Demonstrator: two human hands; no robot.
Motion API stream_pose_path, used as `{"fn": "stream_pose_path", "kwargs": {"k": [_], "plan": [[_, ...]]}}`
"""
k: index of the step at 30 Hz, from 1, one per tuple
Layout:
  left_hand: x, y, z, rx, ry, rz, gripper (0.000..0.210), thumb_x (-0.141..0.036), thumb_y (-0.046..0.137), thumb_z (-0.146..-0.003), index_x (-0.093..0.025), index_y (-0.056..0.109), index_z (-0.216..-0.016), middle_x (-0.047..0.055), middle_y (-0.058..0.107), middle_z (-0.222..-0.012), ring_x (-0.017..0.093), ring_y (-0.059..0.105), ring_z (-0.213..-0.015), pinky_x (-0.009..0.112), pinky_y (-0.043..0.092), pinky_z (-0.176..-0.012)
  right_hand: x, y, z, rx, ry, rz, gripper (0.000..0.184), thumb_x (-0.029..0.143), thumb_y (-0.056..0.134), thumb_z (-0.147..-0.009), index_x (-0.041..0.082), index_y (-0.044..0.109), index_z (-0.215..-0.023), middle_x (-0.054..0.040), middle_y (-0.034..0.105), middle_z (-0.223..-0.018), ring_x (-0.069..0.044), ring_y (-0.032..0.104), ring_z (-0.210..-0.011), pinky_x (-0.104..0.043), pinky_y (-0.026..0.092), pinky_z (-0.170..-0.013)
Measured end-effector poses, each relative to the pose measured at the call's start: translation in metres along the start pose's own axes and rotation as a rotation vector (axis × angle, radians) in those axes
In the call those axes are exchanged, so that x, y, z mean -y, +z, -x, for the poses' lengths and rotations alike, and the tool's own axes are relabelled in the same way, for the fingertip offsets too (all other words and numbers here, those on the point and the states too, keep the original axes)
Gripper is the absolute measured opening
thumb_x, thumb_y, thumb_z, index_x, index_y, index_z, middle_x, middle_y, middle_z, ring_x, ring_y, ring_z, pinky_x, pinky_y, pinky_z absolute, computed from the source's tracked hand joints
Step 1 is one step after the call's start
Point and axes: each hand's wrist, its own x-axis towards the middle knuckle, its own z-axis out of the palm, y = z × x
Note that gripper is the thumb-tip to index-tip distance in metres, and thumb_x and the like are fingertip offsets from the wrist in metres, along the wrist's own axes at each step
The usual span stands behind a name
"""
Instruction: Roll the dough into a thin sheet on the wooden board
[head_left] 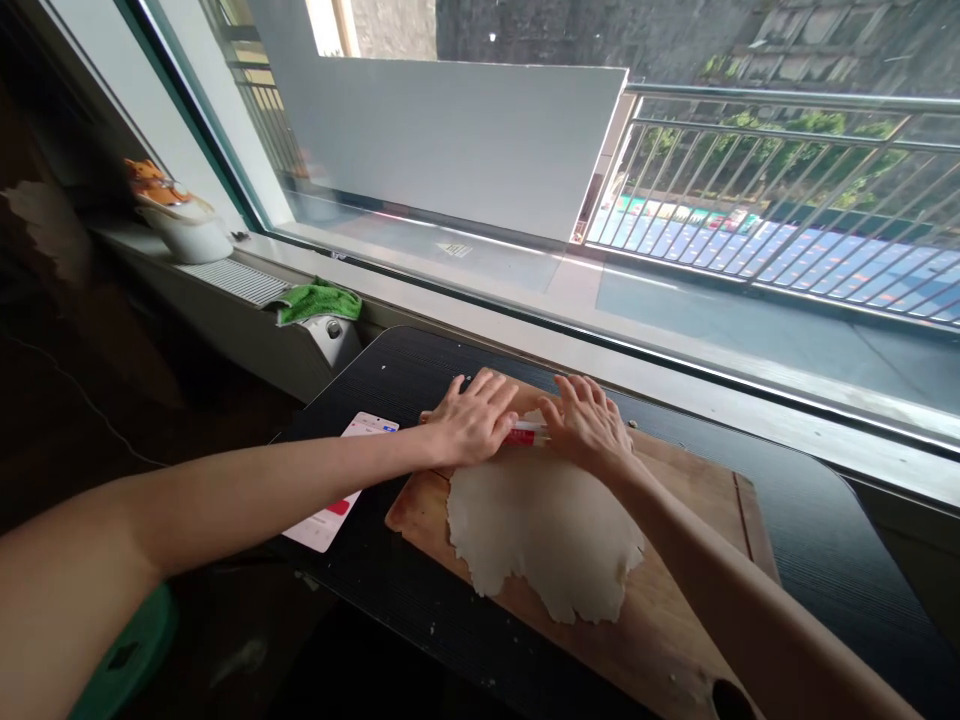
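A thin sheet of pale dough [544,530] with a ragged edge lies on a wooden board [697,500]. Across its far part is a rolling pin with a red and white band [527,433], mostly hidden beneath my hands. My left hand [474,420] rests palm down on the pin's left part, fingers stretched forward. On its right part lies my right hand [589,420], also palm down, with fingers extended and thumb pointing inward. Both hands are open, pressing on the pin rather than wrapped round it.
The board sits on a black table [825,540]. Under my left forearm lies a phone [322,530] with a lit screen. Beyond are a window sill, a radiator cover with a green cloth [319,300], and a white pot [187,230]. A green stool [131,650] stands lower left.
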Motion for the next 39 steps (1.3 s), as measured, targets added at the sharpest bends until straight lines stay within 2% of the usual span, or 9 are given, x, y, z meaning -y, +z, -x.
{"fn": "stream_pose_path", "kwargs": {"k": [3,9,16,23,26,29,31,36,39], "plan": [[0.0,0.002,-0.004,-0.034,-0.015,-0.003,0.054,-0.043,0.028,-0.101,-0.023,0.041,-0.15,0.008,0.035,-0.16,0.027,0.026,-0.149,0.056,0.021,-0.119,-0.003,0.001,0.004,-0.02,-0.038,0.01,0.054,0.047,0.032,-0.099,0.022,0.046,-0.145,-0.0107,0.046,-0.151,-0.028,0.031,-0.143,-0.046,0.03,-0.114],[0.019,-0.01,-0.066,0.034,-0.319,0.037,0.051,-0.035,0.027,-0.101,-0.016,0.046,-0.143,0.015,0.043,-0.154,0.03,0.032,-0.145,0.062,0.027,-0.114,0.0,-0.008,-0.06,-0.068,0.167,-0.039,0.054,0.041,0.031,-0.099,0.014,0.045,-0.144,-0.0178,0.048,-0.146,-0.03,0.038,-0.138,-0.047,0.033,-0.11],[0.005,0.0,-0.021,-0.01,-0.101,0.012,0.053,-0.042,0.029,-0.101,-0.023,0.041,-0.149,0.009,0.034,-0.161,0.029,0.026,-0.149,0.058,0.022,-0.119,-0.001,-0.001,-0.013,-0.025,0.085,-0.064,0.049,0.04,0.032,-0.098,0.023,0.048,-0.141,-0.0104,0.05,-0.147,-0.027,0.035,-0.139,-0.045,0.033,-0.112],[0.016,-0.009,-0.061,-0.026,-0.25,-0.005,0.055,-0.036,0.025,-0.101,-0.015,0.038,-0.151,0.013,0.029,-0.162,0.029,0.021,-0.151,0.061,0.02,-0.119,0.001,-0.007,-0.06,-0.041,0.206,-0.043,0.052,0.031,0.03,-0.097,0.014,0.044,-0.144,-0.0175,0.046,-0.148,-0.03,0.037,-0.138,-0.047,0.034,-0.109],[0.01,-0.004,-0.036,0.013,-0.152,0.028,0.055,-0.038,0.025,-0.101,-0.019,0.039,-0.151,0.01,0.033,-0.161,0.029,0.024,-0.149,0.06,0.022,-0.118,-0.002,-0.003,-0.034,0.067,0.18,-0.036,0.054,0.036,0.03,-0.097,0.018,0.043,-0.146,-0.0144,0.044,-0.151,-0.03,0.036,-0.14,-0.048,0.033,-0.111],[0.003,0.001,-0.013,-0.012,-0.026,0.034,0.054,-0.039,0.027,-0.1,-0.022,0.043,-0.149,0.008,0.039,-0.158,0.029,0.028,-0.148,0.059,0.021,-0.119,-0.005,0.003,-0.004,0.041,0.053,-0.007,0.052,0.04,0.029,-0.098,0.023,0.047,-0.143,-0.0087,0.045,-0.152,-0.027,0.03,-0.144,-0.047,0.03,-0.114],[0.006,0.001,-0.021,-0.031,-0.037,0.032,0.054,-0.04,0.028,-0.1,-0.022,0.043,-0.148,0.008,0.039,-0.158,0.03,0.027,-0.148,0.06,0.02,-0.119,-0.006,0.003,-0.009,-0.009,0.035,-0.012,0.05,0.041,0.03,-0.098,0.024,0.049,-0.141,-0.0089,0.047,-0.151,-0.027,0.03,-0.143,-0.048,0.03,-0.114],[0.021,-0.009,-0.079,-0.04,-0.274,0.033,0.052,-0.037,0.027,-0.1,-0.016,0.044,-0.145,0.014,0.04,-0.156,0.031,0.025,-0.148,0.061,0.022,-0.117,-0.005,-0.008,-0.067,-0.071,0.171,-0.057,0.052,0.037,0.031,-0.098,0.015,0.048,-0.141,-0.017,0.048,-0.146,-0.031,0.035,-0.139,-0.05,0.033,-0.11],[0.019,-0.007,-0.067,-0.015,-0.236,0.038,0.054,-0.039,0.025,-0.101,-0.016,0.043,-0.146,0.013,0.039,-0.157,0.03,0.025,-0.148,0.061,0.023,-0.117,-0.004,-0.009,-0.053,-0.042,0.167,-0.079,0.054,0.039,0.028,-0.099,0.015,0.045,-0.144,-0.0166,0.046,-0.148,-0.031,0.036,-0.139,-0.049,0.035,-0.11]]}}
